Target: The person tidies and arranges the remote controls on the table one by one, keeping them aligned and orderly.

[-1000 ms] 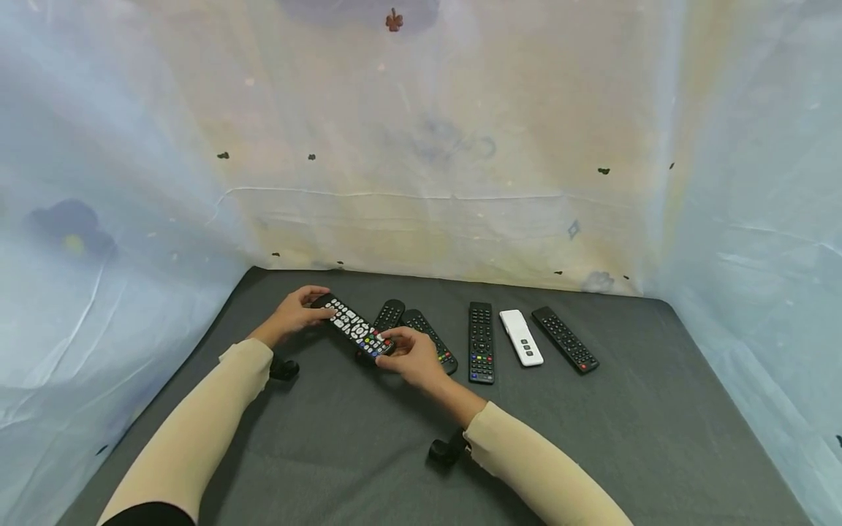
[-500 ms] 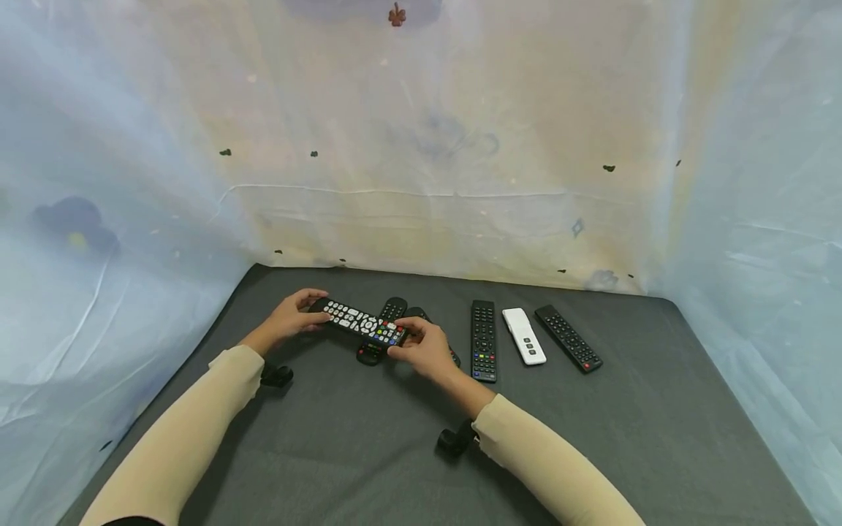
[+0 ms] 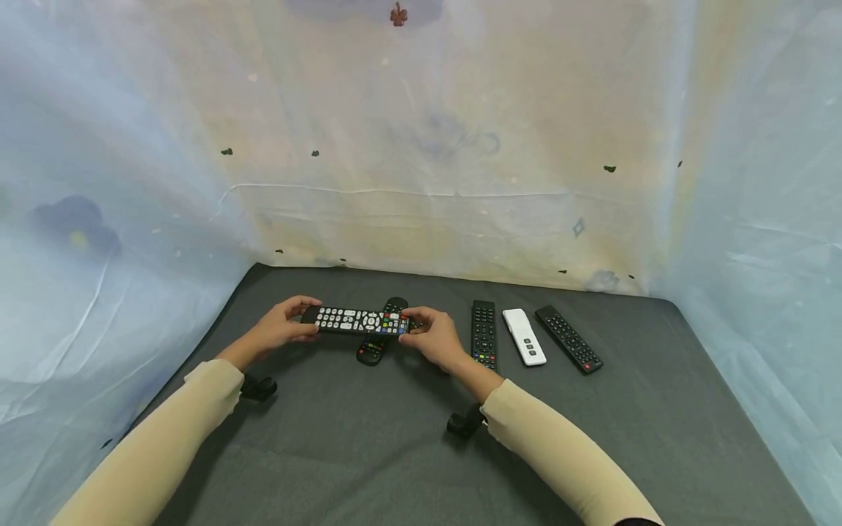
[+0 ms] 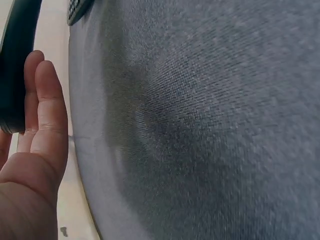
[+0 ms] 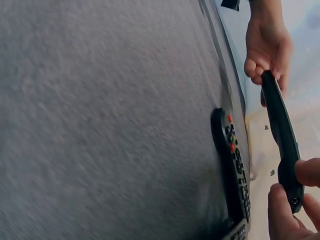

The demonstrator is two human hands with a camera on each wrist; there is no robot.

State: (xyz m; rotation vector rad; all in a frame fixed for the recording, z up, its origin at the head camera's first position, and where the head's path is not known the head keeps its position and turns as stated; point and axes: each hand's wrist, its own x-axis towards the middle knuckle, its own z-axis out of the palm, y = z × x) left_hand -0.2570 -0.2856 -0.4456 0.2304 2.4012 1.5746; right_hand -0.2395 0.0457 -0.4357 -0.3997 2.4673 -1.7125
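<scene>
A black remote control (image 3: 355,321) with white and coloured buttons is held level above the grey table, buttons facing the head camera. My left hand (image 3: 287,325) pinches its left end, thumb in front and fingers behind. At the other end, beside the coloured buttons, my right hand (image 3: 434,337) pinches it between thumb and fingers. In the right wrist view the remote's dark side (image 5: 281,125) spans both hands. Below it on the table lies another black remote (image 3: 372,351), its middle covered in the head view. One more dark remote is mostly hidden behind my right hand.
Right of my hands lie a long black remote (image 3: 484,329), a white remote (image 3: 523,336) and a slanted black remote (image 3: 569,339). Grey cloth covers the table (image 3: 355,438). Pale patterned curtains (image 3: 421,146) rise along its back and sides.
The held remote has turned from a slant to nearly horizontal. Its right end has swung up and right with my right hand, while my left forearm has shifted left. The other remotes stay put.
</scene>
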